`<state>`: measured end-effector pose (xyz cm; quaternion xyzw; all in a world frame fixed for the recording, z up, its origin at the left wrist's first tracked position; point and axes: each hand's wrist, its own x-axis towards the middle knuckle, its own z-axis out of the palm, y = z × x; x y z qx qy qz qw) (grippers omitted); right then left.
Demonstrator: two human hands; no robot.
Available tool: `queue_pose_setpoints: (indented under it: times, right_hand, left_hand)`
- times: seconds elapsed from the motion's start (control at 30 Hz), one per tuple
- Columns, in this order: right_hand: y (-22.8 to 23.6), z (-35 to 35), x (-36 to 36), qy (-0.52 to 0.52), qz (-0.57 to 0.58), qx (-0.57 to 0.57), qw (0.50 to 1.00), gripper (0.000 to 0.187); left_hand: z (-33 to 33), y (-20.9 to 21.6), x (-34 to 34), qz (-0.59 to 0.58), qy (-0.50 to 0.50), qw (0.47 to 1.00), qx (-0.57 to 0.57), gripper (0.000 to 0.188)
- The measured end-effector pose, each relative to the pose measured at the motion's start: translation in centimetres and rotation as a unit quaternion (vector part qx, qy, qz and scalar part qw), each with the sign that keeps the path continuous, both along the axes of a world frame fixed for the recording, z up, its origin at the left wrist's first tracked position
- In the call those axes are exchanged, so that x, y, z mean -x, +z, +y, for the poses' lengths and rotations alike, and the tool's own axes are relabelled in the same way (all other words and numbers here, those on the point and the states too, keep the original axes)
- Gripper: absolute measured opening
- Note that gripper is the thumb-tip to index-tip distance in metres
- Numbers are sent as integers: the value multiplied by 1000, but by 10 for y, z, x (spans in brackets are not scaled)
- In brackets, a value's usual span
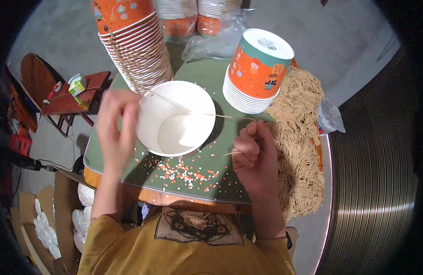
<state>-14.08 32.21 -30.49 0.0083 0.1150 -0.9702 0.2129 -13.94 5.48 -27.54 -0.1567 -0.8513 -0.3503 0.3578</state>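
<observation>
A white paper bucket stands mouth up on the green-covered table, its bare inside turned toward me. A thin beige cord runs from the left part of its rim across the mouth to my right hand. My right hand is closed on that cord, pinching it between fingertips, with a short end sticking out by the lower fingers. My left hand is at the bucket's left rim, smeared by motion; whether it grips anything cannot be made out. Small orange and white paper dots are scattered in front of the bucket.
A tall stack of orange buckets with cord handles rises at the back left. Upside-down buckets are stacked at the back right. A large heap of beige cords covers the right edge. Clear plastic wrapping lies behind.
</observation>
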Motion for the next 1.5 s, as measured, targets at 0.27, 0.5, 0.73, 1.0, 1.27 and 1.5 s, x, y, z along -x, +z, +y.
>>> queue_pose_setpoints:
  times: [0.27,0.5,0.73,1.0,1.27,1.5]
  right_hand:
    - [11,-21,-16,29,100,-86,991,26]
    - [-21,8,-16,-108,200,-475,850,19]
    - [-59,18,-11,-221,279,-736,576,22]
    - [-21,-8,-44,-11,274,-559,783,25]
    - [-33,-24,-37,-176,327,-621,690,11]
    - [-32,-35,-28,-145,272,-646,698,13]
  left_hand:
    - [89,-28,-59,-372,-227,865,-250,20]
    - [80,-35,-55,-408,-195,879,-151,11]
    - [76,-32,-61,-316,-149,937,-17,9]
    - [76,-23,-59,-100,-129,968,191,24]
    - [68,-12,-44,-14,-61,972,225,26]
    - [62,-13,-33,-132,-66,976,157,20]
